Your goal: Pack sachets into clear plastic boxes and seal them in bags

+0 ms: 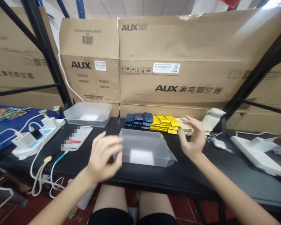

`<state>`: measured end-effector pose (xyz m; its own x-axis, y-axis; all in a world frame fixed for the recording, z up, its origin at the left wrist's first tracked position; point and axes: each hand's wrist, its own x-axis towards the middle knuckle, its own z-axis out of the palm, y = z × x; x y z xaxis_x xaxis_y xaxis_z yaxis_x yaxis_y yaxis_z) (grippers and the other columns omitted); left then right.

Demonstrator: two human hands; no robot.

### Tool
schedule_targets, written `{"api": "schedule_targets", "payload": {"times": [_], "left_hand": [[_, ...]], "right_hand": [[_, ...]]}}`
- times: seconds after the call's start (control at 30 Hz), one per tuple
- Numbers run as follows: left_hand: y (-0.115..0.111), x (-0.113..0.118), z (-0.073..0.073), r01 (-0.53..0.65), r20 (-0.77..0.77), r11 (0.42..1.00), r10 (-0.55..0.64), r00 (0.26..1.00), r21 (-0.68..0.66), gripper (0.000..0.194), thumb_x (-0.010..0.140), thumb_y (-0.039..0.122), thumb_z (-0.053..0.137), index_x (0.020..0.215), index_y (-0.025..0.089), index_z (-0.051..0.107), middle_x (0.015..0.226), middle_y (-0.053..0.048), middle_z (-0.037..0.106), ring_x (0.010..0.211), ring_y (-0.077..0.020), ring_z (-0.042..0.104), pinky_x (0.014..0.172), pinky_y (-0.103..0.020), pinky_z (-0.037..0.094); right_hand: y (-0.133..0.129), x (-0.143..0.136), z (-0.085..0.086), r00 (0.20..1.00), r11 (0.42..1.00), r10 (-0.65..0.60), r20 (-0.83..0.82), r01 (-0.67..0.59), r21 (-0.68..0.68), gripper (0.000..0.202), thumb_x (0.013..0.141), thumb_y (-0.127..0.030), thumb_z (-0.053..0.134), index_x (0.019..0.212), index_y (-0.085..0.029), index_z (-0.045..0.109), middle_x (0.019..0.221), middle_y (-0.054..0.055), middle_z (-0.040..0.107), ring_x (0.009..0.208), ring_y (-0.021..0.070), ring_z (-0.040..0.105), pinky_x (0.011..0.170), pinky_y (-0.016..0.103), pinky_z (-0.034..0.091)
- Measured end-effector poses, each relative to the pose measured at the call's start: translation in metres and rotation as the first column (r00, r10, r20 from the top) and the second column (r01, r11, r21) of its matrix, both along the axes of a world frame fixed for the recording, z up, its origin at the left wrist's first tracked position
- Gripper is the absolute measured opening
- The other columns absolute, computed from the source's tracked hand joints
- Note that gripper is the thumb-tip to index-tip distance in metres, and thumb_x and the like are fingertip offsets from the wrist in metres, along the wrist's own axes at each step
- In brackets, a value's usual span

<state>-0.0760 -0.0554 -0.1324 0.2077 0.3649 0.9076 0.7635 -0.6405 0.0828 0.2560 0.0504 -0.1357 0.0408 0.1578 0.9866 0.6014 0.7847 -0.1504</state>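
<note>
A clear plastic tray (pixel 142 140) lies on the black table in front of me. My left hand (pixel 106 156) is at its left edge, fingers apart and slightly curled, with nothing in it; whether it touches the tray I cannot tell. My right hand (pixel 193 139) is raised to the right of the tray, thumb and fingers spread, holding nothing. Behind the tray sit stacks of dark blue packets (pixel 138 121) and yellow packets (pixel 165 124). Beige packets (pixel 186 128) lie beside them, partly hidden behind my right hand.
Another clear tray (pixel 87 114) stands at the back left, near a phone (pixel 81 139) on a cable. Power strips (pixel 38 140) lie at the left, and another (pixel 258 154) at the right. A white bottle (pixel 213 118) stands at the back right. Cardboard (pixel 178 47) walls the rear.
</note>
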Motion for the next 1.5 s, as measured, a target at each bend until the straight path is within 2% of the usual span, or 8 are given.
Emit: {"api": "schedule_targets", "payload": {"times": [0.1,0.17,0.23,0.37,0.57,0.73,1.23,1.5], "left_hand": [[0.076,-0.007,0.008,0.109,0.103,0.942,-0.080,0.991,-0.316,0.014,0.084,0.027,0.058,0.097,0.020,0.062,0.101,-0.007,0.069,0.099,-0.0243,0.063,0.095,-0.045,0.045],[0.127,-0.013,0.002,0.308,0.298,0.750,-0.155,0.942,-0.585,0.022,0.079,0.036,0.063,0.093,0.019,0.063,0.097,-0.007,0.070,0.094,-0.0234,0.065,0.089,-0.040,0.048],[0.165,-0.018,-0.013,0.480,0.558,0.566,-0.041,0.829,-0.671,0.030,0.068,0.041,0.071,0.087,0.018,0.064,0.094,-0.007,0.070,0.090,-0.0225,0.065,0.087,-0.037,0.049],[0.198,-0.023,-0.038,0.500,0.645,0.532,0.119,0.755,-0.683,0.044,0.066,0.051,0.069,0.093,0.018,0.061,0.094,-0.008,0.069,0.091,-0.0222,0.065,0.078,-0.035,0.052],[0.219,-0.020,-0.039,0.471,0.625,0.457,0.283,0.727,-0.755,0.047,0.056,0.057,0.075,0.076,0.016,0.064,0.079,-0.008,0.068,0.076,-0.0204,0.065,0.064,-0.030,0.051],[0.222,-0.013,-0.044,0.430,0.595,0.465,0.303,0.744,-0.774,0.042,0.054,0.056,0.076,0.058,0.016,0.063,0.063,-0.004,0.064,0.068,-0.0183,0.061,0.057,-0.025,0.043],[0.219,-0.012,-0.058,0.450,0.650,0.559,0.226,0.725,-0.696,0.034,0.060,0.050,0.072,0.071,0.018,0.067,0.073,-0.007,0.071,0.075,-0.0221,0.065,0.067,-0.031,0.047],[0.222,-0.011,-0.060,0.459,0.643,0.610,0.111,0.758,-0.646,0.055,0.056,0.049,0.079,0.099,0.015,0.069,0.106,-0.012,0.071,0.087,-0.0212,0.066,0.084,-0.035,0.050]], "right_hand": [[0.040,-0.008,-0.021,0.974,0.937,0.092,-0.207,-0.155,-0.312,0.029,0.082,-0.026,0.059,0.109,-0.018,0.054,0.101,0.011,0.068,0.072,0.0192,0.068,0.073,0.039,0.056],[0.056,-0.010,-0.033,0.926,0.846,0.123,-0.357,-0.286,-0.450,0.018,0.081,-0.030,0.058,0.094,-0.018,0.055,0.074,0.005,0.067,0.051,0.0147,0.061,0.054,0.030,0.053],[0.061,-0.010,-0.043,0.901,0.767,0.117,-0.418,-0.349,-0.538,0.017,0.079,-0.033,0.059,0.084,-0.017,0.057,0.057,0.000,0.061,0.041,0.0116,0.053,0.044,0.025,0.046],[0.052,-0.006,-0.056,0.910,0.665,0.120,-0.398,-0.371,-0.648,0.021,0.077,-0.035,0.062,0.085,-0.015,0.061,0.049,-0.003,0.057,0.037,0.0094,0.048,0.040,0.021,0.040],[0.050,-0.001,-0.060,0.908,0.628,0.101,-0.406,-0.375,-0.682,0.022,0.077,-0.036,0.062,0.084,-0.015,0.061,0.049,-0.003,0.057,0.036,0.0091,0.048,0.040,0.021,0.040],[0.047,-0.001,-0.058,0.925,0.662,0.113,-0.363,-0.343,-0.666,0.021,0.079,-0.036,0.061,0.084,-0.016,0.062,0.050,-0.002,0.058,0.041,0.0104,0.052,0.045,0.023,0.045],[0.037,-0.011,-0.055,0.950,0.674,0.152,-0.272,-0.301,-0.674,0.019,0.080,-0.035,0.060,0.081,-0.017,0.062,0.052,-0.001,0.058,0.045,0.0139,0.057,0.050,0.027,0.050],[0.037,-0.013,-0.058,0.945,0.676,0.194,-0.261,-0.322,-0.663,0.016,0.082,-0.034,0.060,0.083,-0.018,0.062,0.053,-0.002,0.057,0.047,0.0139,0.058,0.051,0.026,0.050]]}}
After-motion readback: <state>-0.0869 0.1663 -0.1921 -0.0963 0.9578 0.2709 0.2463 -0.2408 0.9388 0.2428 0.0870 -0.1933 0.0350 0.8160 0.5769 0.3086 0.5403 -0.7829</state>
